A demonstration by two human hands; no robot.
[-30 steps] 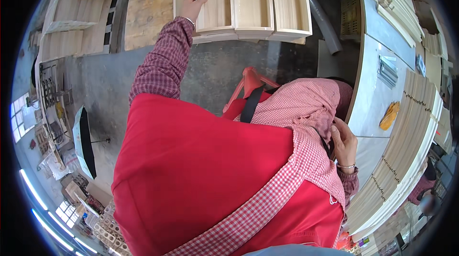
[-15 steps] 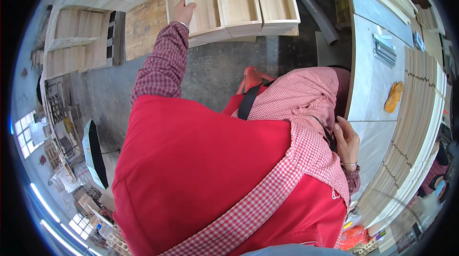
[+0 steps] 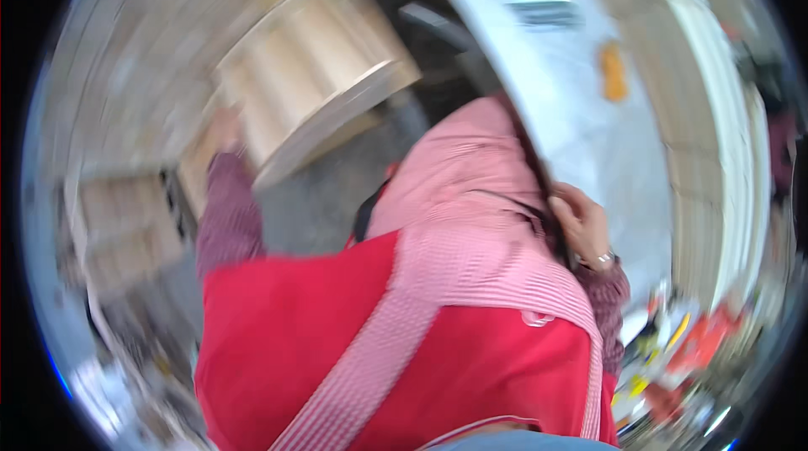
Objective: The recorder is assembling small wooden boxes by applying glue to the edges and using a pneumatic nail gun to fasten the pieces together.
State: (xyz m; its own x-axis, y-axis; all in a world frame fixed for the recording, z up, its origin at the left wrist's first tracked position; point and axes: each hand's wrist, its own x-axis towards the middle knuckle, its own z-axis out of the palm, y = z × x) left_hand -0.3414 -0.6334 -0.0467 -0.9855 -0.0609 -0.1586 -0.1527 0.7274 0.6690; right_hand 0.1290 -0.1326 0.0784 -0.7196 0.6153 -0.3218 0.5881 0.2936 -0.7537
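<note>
My left hand (image 3: 225, 127), smeared by motion, is at the near left edge of a row of shallow wooden drawers (image 3: 307, 55). Whether its fingers are gripping the wood cannot be made out. At the edge of the pale worktable (image 3: 581, 131), my right hand (image 3: 582, 220) is loosely bent beside my lap. Its thumb and fingers are slightly apart, and nothing shows between them. The fingertips are partly hidden.
An orange-yellow crumpled thing, perhaps a glove (image 3: 613, 72), lies on the worktable near a blurred stack of grey strips (image 3: 545, 13). Long pale boards (image 3: 694, 123) line its far right side. More wooden boxes (image 3: 130, 224) stand at the left.
The whole view has swung, bringing the worktable and drawers leftward in the picture. My left hand appears lower and farther left, still by the drawers. My right hand stays by the table edge.
</note>
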